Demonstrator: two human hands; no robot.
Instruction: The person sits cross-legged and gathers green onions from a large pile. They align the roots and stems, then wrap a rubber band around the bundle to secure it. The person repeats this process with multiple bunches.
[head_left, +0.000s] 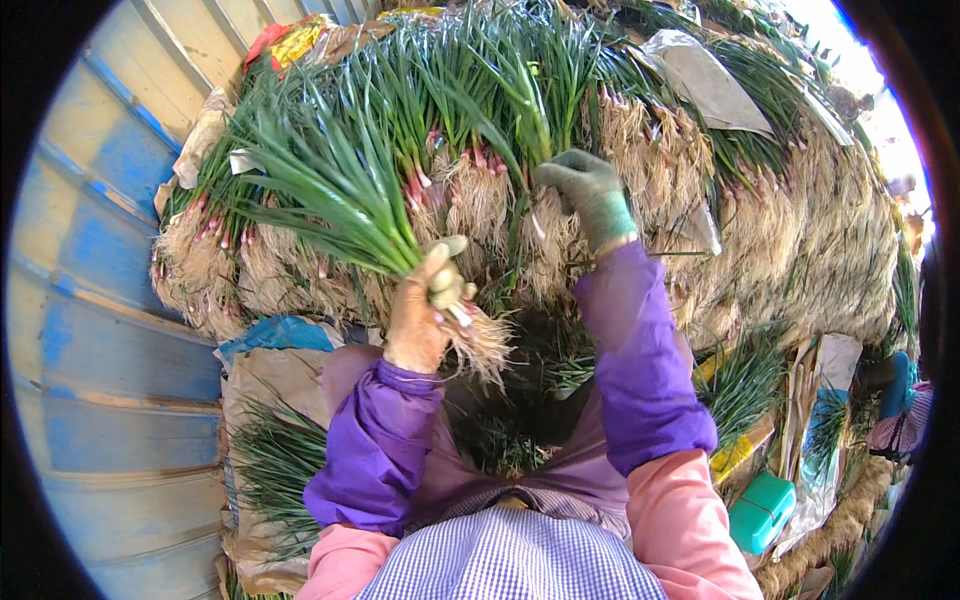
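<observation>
My left hand (431, 304) is closed around a bunch of green garlic plants (360, 214). Their leaves fan up to the left, and the pale roots (480, 345) hang out below my fist. My right hand (585, 191), in a grey-green glove, is at the front of a large heap of similar plants (465, 82). Its curled fingertips pinch a single green garlic plant (534, 131), whose white lower end shows beneath them. Along the heap's front, pinkish stem bases and long dry roots (795, 247) face me.
A ribbed metal wall (120, 300), blue and cream, curves along the left. Cut green leaves lie on brown paper (247, 375) by my left leg. More leaves (742, 382), a turquoise plastic box (763, 512) and paper sacks (825, 382) lie at right. A pale sheet (705, 82) rests on the heap.
</observation>
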